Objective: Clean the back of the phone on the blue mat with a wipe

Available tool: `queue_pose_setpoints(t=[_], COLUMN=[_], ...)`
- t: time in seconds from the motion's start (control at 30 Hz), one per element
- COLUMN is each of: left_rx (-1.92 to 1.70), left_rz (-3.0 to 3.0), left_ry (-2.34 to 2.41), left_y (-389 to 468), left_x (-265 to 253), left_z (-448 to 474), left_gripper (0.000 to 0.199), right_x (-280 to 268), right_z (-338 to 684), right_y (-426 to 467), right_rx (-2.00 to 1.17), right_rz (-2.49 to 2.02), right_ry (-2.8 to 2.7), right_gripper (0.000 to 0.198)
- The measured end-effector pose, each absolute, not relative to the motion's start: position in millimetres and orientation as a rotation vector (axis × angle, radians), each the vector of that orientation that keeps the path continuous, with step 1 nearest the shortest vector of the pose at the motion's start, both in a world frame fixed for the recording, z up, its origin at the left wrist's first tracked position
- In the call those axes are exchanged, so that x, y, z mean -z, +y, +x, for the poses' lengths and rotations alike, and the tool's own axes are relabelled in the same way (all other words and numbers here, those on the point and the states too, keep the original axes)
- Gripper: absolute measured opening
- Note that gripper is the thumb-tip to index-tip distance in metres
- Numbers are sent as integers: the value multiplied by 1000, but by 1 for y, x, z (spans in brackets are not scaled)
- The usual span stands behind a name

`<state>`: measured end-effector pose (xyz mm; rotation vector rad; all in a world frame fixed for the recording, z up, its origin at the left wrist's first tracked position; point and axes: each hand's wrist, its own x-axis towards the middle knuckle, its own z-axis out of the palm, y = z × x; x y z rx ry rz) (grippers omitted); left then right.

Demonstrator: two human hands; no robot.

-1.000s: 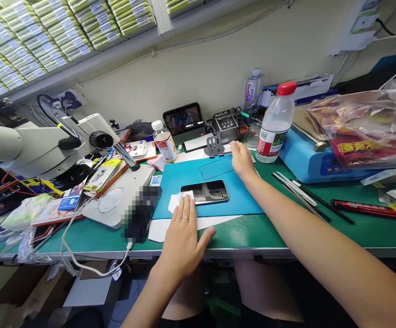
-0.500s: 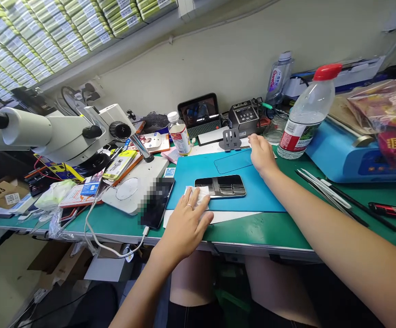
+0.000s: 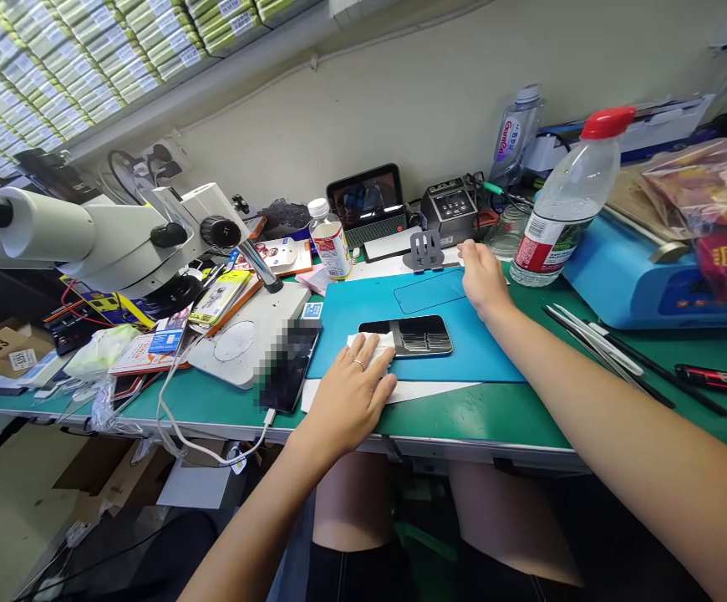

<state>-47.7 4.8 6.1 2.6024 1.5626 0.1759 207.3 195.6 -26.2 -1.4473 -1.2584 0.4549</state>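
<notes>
A dark phone (image 3: 424,334) with a shiny, streaked screen lies flat on the blue mat (image 3: 351,305). My left hand (image 3: 354,385), wearing a ring, rests over the phone's left end. Its fingers are stretched out and press a white tissue (image 3: 383,341) onto the screen, with the thumb held apart. At the mat's far right edge is my right hand (image 3: 484,276), its fingers curled inward. What those fingers hold, if anything, is hidden. A grey slotted stand (image 3: 426,252) is just left of the right hand.
Left of the mat, a second phone (image 3: 292,368) has a white cable plugged in, beside a microscope (image 3: 119,242). A small bottle (image 3: 331,242) stands behind the mat. On the right are a red-capped bottle (image 3: 557,209), several tweezers (image 3: 602,347) and a blue machine (image 3: 627,288).
My left hand and the tissue have slid slightly right along the phone's screen. My right hand keeps its place at the mat's edge. The camera view has shifted a little.
</notes>
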Motion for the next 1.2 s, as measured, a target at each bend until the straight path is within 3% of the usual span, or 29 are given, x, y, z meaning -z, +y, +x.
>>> queue_pose_setpoints(t=[0.83,1.07,1.2], left_rx=[-232,-360,-416], left_rz=[2472,2447,2491], left_ry=[1897,1779,1699], left_y=[36,28,18], left_x=[8,6,8], left_z=[24,93,88], left_gripper=[72,79,84], right_x=[33,30,31], right_z=[210,209,212], right_y=[200,200,199], right_rx=[-430,-413,-424], right_rz=[-1372,-1382,-1390], right_ry=[-1294,-1307,-1276], right_gripper=[60,62,61])
